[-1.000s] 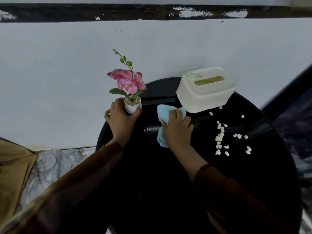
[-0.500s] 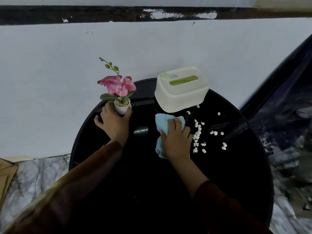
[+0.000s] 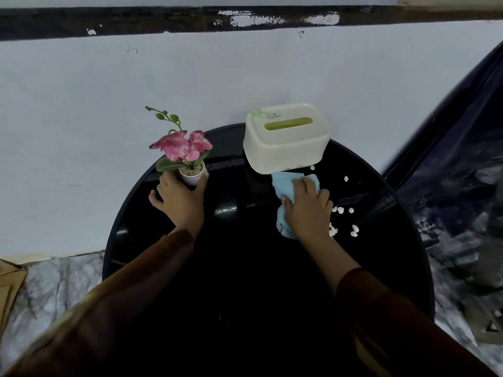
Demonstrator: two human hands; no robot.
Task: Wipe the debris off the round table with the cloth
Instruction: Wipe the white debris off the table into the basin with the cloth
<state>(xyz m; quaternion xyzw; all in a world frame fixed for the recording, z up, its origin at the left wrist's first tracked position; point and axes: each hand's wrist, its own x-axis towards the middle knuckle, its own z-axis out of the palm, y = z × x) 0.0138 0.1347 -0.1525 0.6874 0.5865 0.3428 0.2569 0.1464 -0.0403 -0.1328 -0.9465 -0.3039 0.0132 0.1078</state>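
Note:
A glossy black round table (image 3: pixel 245 281) stands against a white wall. My right hand (image 3: pixel 307 208) presses a light blue cloth (image 3: pixel 284 186) flat on the tabletop, just in front of a cream tissue box. Small white debris bits (image 3: pixel 341 210) lie scattered to the right of that hand, some touching it and partly hidden under it. My left hand (image 3: pixel 179 198) grips a small white pot holding a pink flower (image 3: pixel 192 175) at the table's back left.
The cream tissue box (image 3: pixel 285 137) sits at the table's back edge by the wall. A dark plastic sheet (image 3: pixel 462 159) hangs on the right. Marbled floor shows on both sides, with cardboard (image 3: pixel 8 284) at the far left.
My right hand has slid the cloth rightward and back toward the tissue box, into the white bits, covering some. The left hand stays on the flower pot. The view shifted.

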